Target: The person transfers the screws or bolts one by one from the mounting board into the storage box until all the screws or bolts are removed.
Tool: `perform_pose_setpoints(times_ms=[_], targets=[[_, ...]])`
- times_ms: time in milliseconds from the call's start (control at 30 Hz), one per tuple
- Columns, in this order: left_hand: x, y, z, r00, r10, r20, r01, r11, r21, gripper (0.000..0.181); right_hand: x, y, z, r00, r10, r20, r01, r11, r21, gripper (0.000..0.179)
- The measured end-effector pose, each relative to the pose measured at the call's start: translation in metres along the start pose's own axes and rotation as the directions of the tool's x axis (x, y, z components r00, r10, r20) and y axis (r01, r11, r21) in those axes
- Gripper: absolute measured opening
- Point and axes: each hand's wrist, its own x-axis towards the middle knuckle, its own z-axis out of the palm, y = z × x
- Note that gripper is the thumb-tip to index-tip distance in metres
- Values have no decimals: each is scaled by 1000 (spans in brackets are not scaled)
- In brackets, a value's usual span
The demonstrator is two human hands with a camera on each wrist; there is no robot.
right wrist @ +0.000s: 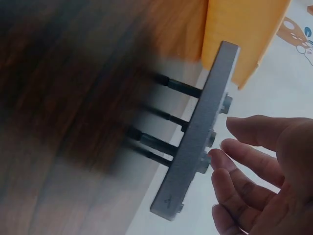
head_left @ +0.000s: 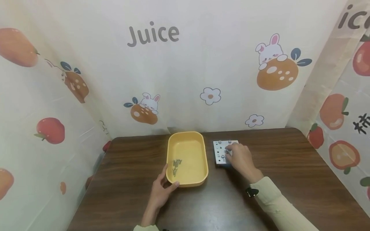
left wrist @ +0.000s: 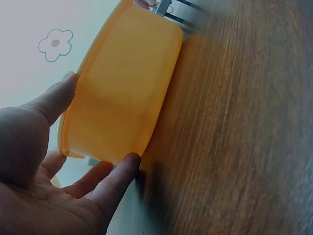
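A yellow tray point(head_left: 189, 185) sits on the table, with several small screws point(head_left: 175, 165) in its left part. At its near left corner my left hand point(head_left: 161, 189) grips it, thumb on the near rim and fingers along the outer side; the left wrist view shows the tray's wall point(left wrist: 122, 88) between them. To the right, a flat silver metal plate point(right wrist: 195, 132) stands raised on several dark legs point(right wrist: 183, 88). Bolt heads point(right wrist: 203, 164) stick up from its top. Over the plate hovers my right hand point(head_left: 241, 158), thumb and index apart, fingertips close to the bolt heads; contact is unclear.
All this stands on a dark wood-grain table point(head_left: 130, 160). Behind and at both sides hangs a pale curtain point(head_left: 185, 73) printed with fruit and rabbits. A narrow strip of table separates tray and plate. A dark band point(head_left: 252, 192) is at the right wrist.
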Motion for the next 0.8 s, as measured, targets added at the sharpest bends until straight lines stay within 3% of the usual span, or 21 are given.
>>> perform_pose_setpoints(times_ms=[800], targets=[[0,1,-1,1000,5,-5,-5,1000,-6,94,7,12,13,1000,-20,10,21,998,-65,12]])
